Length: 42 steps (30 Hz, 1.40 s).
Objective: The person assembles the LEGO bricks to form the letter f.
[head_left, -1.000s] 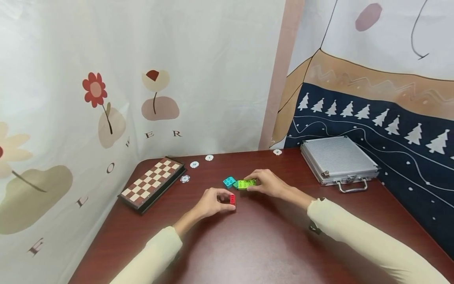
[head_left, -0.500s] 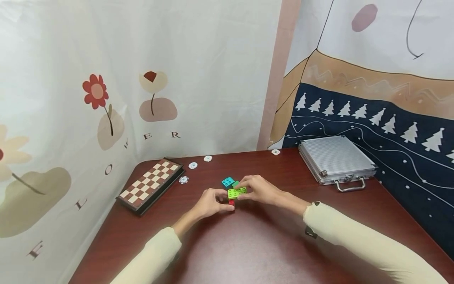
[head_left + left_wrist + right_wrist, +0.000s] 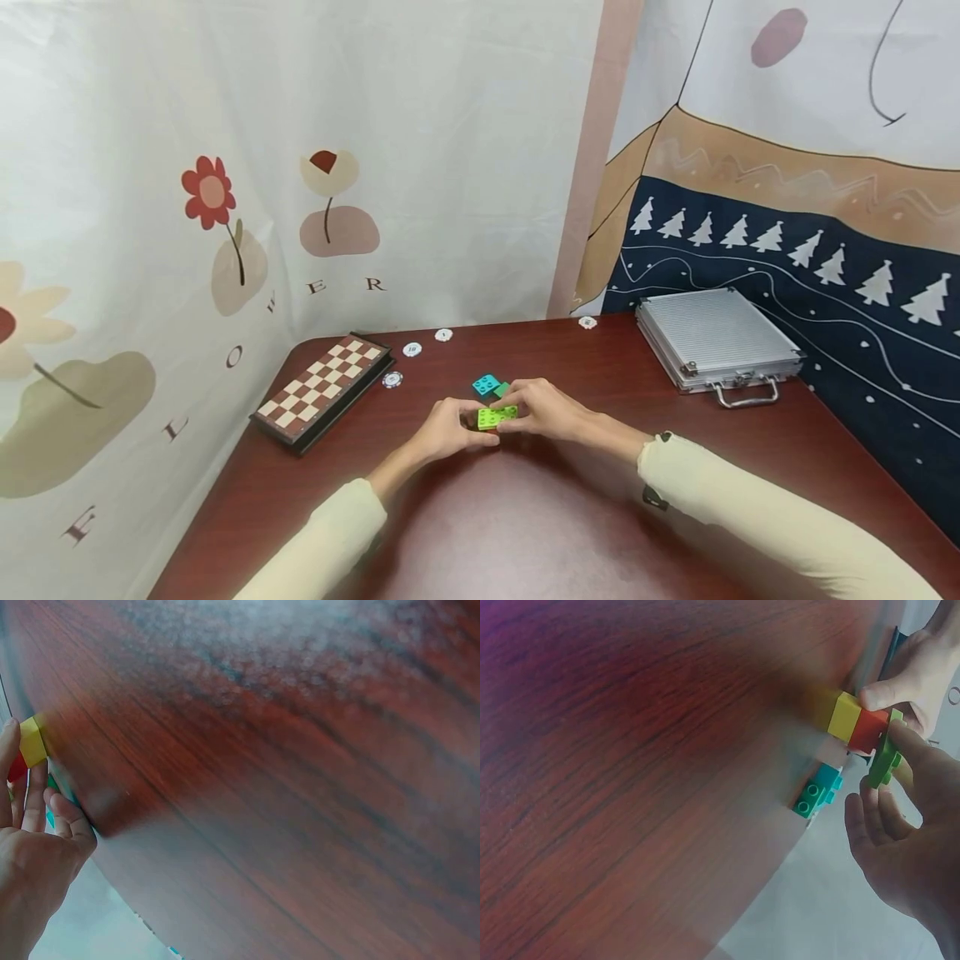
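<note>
My left hand (image 3: 445, 431) grips a red toy brick (image 3: 868, 731), its thumb on the side. Below the red brick is a yellow brick (image 3: 844, 718), stacked against it and standing on the table. A flat lime-green building brick (image 3: 492, 418) is pinched between thumb and fingers of my right hand (image 3: 553, 412). It lies across the red brick's top, studs up, and hides most of it in the head view. Just behind the hands, a turquoise brick (image 3: 485, 384) and a darker green brick (image 3: 502, 389) sit side by side on the table.
A folding chessboard (image 3: 322, 387) lies at the left of the dark red table (image 3: 525, 525). Poker chips (image 3: 392, 380) are scattered near the back edge. A silver metal case (image 3: 716, 337) with a handle stands at the back right, by the curtain.
My right hand has brought the lime-green brick left and nearer, from beside the darker green brick onto the red brick. My left hand has kept its grip in about the same place.
</note>
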Tool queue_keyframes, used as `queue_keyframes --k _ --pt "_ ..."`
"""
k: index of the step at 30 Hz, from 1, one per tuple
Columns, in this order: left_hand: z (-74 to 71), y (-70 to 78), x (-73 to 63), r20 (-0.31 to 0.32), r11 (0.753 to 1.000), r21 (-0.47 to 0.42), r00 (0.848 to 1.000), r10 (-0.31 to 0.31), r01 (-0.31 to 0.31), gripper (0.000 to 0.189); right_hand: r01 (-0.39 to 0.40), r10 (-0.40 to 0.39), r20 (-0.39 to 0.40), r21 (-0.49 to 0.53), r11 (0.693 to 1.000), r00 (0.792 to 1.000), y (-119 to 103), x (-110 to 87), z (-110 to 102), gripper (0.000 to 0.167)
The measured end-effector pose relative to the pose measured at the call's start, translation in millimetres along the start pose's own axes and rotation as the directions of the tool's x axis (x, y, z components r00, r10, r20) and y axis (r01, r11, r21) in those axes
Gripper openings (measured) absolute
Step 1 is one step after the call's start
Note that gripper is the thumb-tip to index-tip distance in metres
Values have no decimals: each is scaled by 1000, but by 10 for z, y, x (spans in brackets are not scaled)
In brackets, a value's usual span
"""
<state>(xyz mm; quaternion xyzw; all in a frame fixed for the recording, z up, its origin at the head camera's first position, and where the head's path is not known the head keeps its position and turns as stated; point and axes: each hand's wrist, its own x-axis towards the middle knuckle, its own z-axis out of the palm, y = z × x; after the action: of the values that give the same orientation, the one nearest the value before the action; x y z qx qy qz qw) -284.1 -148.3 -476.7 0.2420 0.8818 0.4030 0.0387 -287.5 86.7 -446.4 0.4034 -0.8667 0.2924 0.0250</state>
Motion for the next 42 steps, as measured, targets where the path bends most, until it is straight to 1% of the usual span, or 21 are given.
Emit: queue_keyframes --k 4,10,20,32,42 --pt "5 2 5 0 1000 -6 1000 -2 2 31 -16 16 7 9 1000 1000 4 3 -3 34" --pt "10 -8 5 6 1000 -2 1000 -7 7 30 -16 16 22 9 1000 1000 -2 3 -11 34" --pt "4 -11 -5 9 1000 7 1000 -9 9 30 20 -20 2 -23 1000 1000 -14 -12 4 35" --pt "-6 -15 -7 17 1000 5 1000 0 0 31 30 -28 32 -70 997 999 -22 24 -12 34" --pt "-4 -8 6 35 1000 -10 999 -22 23 33 53 -53 2 -33 998 999 21 -1 21 35"
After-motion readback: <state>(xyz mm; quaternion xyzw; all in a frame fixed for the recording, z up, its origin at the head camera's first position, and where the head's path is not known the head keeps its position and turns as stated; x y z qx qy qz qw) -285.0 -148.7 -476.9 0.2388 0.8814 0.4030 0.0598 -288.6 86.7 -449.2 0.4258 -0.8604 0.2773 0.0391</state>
